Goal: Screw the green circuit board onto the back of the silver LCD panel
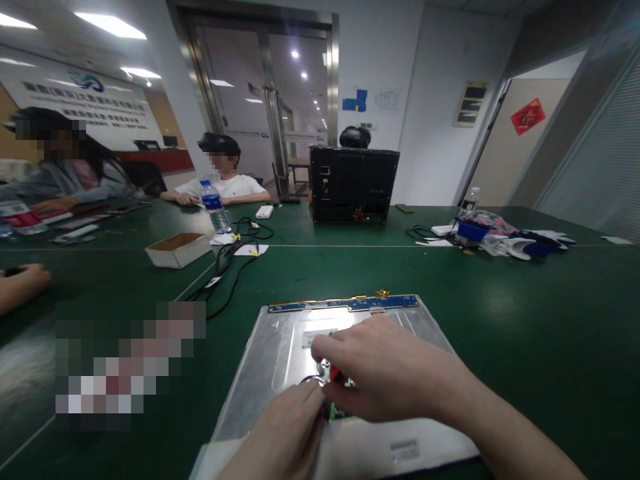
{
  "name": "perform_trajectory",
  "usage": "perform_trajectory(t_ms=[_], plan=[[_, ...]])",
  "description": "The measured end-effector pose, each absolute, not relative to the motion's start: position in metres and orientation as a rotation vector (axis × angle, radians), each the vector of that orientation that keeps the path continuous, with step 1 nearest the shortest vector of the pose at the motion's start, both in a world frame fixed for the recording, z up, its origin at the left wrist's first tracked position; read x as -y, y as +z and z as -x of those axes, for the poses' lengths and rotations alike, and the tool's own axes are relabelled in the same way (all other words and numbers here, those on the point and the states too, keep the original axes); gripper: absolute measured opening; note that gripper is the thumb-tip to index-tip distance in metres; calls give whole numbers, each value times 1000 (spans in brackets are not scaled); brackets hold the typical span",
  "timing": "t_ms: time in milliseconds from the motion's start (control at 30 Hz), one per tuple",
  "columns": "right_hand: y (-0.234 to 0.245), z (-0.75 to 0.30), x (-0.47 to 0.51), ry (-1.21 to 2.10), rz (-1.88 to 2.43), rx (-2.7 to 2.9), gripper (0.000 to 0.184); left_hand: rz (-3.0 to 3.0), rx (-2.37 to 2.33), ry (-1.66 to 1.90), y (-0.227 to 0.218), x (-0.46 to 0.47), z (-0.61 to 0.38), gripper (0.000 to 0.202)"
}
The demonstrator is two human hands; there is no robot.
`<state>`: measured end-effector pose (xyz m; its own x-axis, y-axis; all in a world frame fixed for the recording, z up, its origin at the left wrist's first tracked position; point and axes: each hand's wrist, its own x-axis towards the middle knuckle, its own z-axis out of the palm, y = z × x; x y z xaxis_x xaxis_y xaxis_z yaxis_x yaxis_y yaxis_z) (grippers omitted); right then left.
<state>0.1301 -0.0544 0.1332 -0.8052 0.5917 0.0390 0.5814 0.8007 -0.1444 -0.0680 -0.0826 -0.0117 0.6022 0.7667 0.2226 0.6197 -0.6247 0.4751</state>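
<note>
A flat display panel (260, 360) lies on the table before me, its silvery metal back facing up. Along its far edge runs a narrow blue circuit strip (345, 305). My right hand (385, 370) is over the middle of the panel, fingers curled around a red-handled tool (337, 373); its working end is hidden. My left hand (293, 417) is just below it, fingers bunched together beside a small green circuit board (334, 408). What those fingers grip, if anything, cannot be seen. A short dark wire (311, 379) shows near their tips.
A black equipment housing (355, 183) stands at the table's far side. Left of it are an open cardboard box (179, 250), a water bottle (214, 207) and black cables (225, 263). Plastic bags (493, 233) lie at right. Two people sit left; another person's hand (23, 283) is at the left edge.
</note>
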Motion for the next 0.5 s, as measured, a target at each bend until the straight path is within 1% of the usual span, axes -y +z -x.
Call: perform_trajectory(t_ms=[133,267,333,400,500], plan=[[131,-137,49,334,877,2884,32,-2470,-1091,571,-12,84,68,22],[127,-139,44,309,947,2865,48,-2465,-1096,579,-9,85,68,23],[126,-137,44,250,997,2860,46,-2469,-1088,588,-9,85,68,25],[126,-135,46,193,1027,2859,41,-2477,-1076,589,-9,85,68,27],[129,-133,50,157,1022,2880,29,-2487,-1079,588,-11,84,69,24]])
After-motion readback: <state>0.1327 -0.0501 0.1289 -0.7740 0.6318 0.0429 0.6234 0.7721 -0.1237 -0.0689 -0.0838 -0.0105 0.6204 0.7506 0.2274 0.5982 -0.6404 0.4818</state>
